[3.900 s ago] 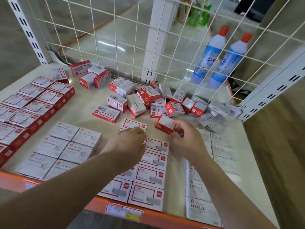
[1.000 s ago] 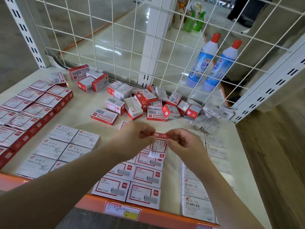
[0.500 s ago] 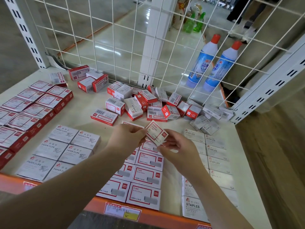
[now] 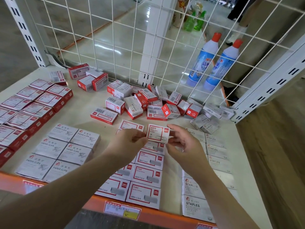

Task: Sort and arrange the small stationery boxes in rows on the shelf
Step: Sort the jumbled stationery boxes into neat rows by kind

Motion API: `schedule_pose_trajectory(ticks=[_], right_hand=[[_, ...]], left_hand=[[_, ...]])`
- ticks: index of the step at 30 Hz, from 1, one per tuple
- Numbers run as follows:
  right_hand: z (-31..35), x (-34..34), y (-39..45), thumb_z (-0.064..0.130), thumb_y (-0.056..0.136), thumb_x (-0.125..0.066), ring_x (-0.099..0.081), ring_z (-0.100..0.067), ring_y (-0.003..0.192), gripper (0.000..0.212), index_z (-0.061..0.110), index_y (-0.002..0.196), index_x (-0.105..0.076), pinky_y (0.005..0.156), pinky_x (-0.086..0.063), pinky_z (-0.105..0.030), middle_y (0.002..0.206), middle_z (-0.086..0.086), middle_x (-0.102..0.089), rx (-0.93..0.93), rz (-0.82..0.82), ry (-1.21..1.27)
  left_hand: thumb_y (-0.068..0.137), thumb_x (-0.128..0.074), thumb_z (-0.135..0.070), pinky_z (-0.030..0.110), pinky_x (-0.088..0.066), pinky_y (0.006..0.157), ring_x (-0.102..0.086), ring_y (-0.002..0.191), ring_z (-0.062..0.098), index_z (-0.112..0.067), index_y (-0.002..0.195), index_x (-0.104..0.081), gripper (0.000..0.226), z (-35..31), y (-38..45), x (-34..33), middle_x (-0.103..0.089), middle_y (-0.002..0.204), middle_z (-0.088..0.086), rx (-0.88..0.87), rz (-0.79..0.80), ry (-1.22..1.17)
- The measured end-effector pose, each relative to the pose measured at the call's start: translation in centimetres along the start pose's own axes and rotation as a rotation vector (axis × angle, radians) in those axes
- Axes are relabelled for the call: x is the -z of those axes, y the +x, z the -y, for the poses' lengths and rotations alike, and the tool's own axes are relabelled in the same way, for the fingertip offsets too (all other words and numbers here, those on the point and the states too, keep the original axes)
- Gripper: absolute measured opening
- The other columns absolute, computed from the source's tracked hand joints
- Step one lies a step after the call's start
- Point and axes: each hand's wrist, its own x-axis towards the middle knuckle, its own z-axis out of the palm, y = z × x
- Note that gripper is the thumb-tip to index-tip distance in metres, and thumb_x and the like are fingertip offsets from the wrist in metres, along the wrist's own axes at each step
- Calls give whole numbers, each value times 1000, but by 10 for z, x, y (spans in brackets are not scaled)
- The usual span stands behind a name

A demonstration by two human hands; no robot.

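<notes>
A small red-and-white paper-clip box (image 4: 158, 133) is held face up above the shelf. My left hand (image 4: 130, 141) pinches its left edge and my right hand (image 4: 183, 142) grips its right side. Under them run two columns of red-framed staple boxes (image 4: 145, 176) toward the front edge. Grey paper-clip boxes (image 4: 66, 151) lie in rows to the left, with red boxes (image 4: 33, 106) in rows further left. White staples boxes (image 4: 214, 156) form a column on the right. A loose heap of unsorted boxes (image 4: 148, 103) sits at the back.
The cream shelf (image 4: 92, 123) has an orange front rail (image 4: 99, 204) with price labels. A white wire grid (image 4: 125, 47) closes the back. Two blue bottles (image 4: 212, 61) with red caps stand behind the grid. Wooden floor lies to the right.
The box was taken from the heap with my right hand, then turned between both hands from edge-on to face up. Both hands stay above the staple columns.
</notes>
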Motion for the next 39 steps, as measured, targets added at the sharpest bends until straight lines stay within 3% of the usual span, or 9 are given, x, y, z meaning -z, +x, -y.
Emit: schedule_pose_trajectory(ticks=[9, 13, 17, 20, 25, 28, 31, 35, 39], right_hand=[[1, 2, -1, 6, 82, -64, -61, 0, 93, 45, 31, 119, -54, 84, -49, -15, 103, 13, -67, 3, 3, -10], [6, 2, 0, 5, 81, -64, -62, 0, 92, 46, 34, 115, -54, 82, -50, -15, 102, 15, -67, 12, 29, -9], [18, -1, 4, 6, 81, -65, -62, 2, 91, 46, 39, 111, -53, 78, -49, -11, 101, 18, -67, 36, 68, -11], [30, -8, 12, 11, 82, -66, -61, 6, 90, 42, 42, 108, -54, 73, -48, -9, 99, 20, -67, 46, 87, -20], [50, -30, 30, 24, 80, -69, -61, 6, 88, 35, 48, 97, -50, 71, -51, -15, 101, 17, -64, 18, 115, -69], [57, -47, 41, 23, 80, -69, -59, 4, 93, 37, 39, 109, -50, 74, -52, -16, 108, 13, -61, 24, 126, -131], [63, -67, 54, 21, 80, -70, -59, 8, 92, 46, 25, 122, -53, 70, -48, -7, 108, 14, -61, 39, 144, -155], [74, -95, 72, 19, 79, -70, -59, 9, 86, 44, 24, 119, -54, 66, -46, -3, 110, 8, -61, 68, 139, -183], [85, -119, 89, 16, 78, -71, -61, 3, 85, 44, 22, 119, -55, 76, -53, -15, 107, 7, -61, 67, 119, -160]], left_hand=[[95, -48, -25, 12, -47, 67, -56, 95, 8, -18, 121, -57, 28, 3, -1, -1, -61, 103, -9, -50, -7, 67], [96, -46, -27, 8, -47, 64, -53, 89, 3, -20, 122, -56, 29, 3, -5, 4, -57, 98, -13, -69, -12, 122], [94, -48, -36, 26, -54, 82, -58, 91, 6, -26, 124, -56, 33, 6, -9, 15, -62, 105, -13, -69, -87, 234], [95, -47, -29, 17, -45, 81, -52, 91, 4, -21, 127, -52, 33, 5, -14, 29, -60, 112, -7, -95, -93, 214], [94, -50, -30, 23, -46, 84, -53, 98, 9, -23, 124, -54, 31, 18, -15, 66, -58, 118, -7, -81, -264, 297], [95, -47, -28, 23, -42, 90, -52, 110, 13, -20, 129, -51, 35, 30, -13, 90, -52, 129, -3, -63, -346, 405], [97, -42, -30, 22, -39, 93, -48, 118, 13, -22, 132, -47, 37, 44, -14, 116, -44, 137, -5, -57, -365, 532], [97, -39, -33, 31, -33, 107, -36, 130, 14, -25, 139, -38, 42, 61, -11, 146, -35, 145, -8, -9, -346, 697], [98, -33, -36, 31, -21, 112, -22, 139, 15, -24, 145, -25, 49, 74, -3, 175, -22, 152, -8, 9, -309, 862]])
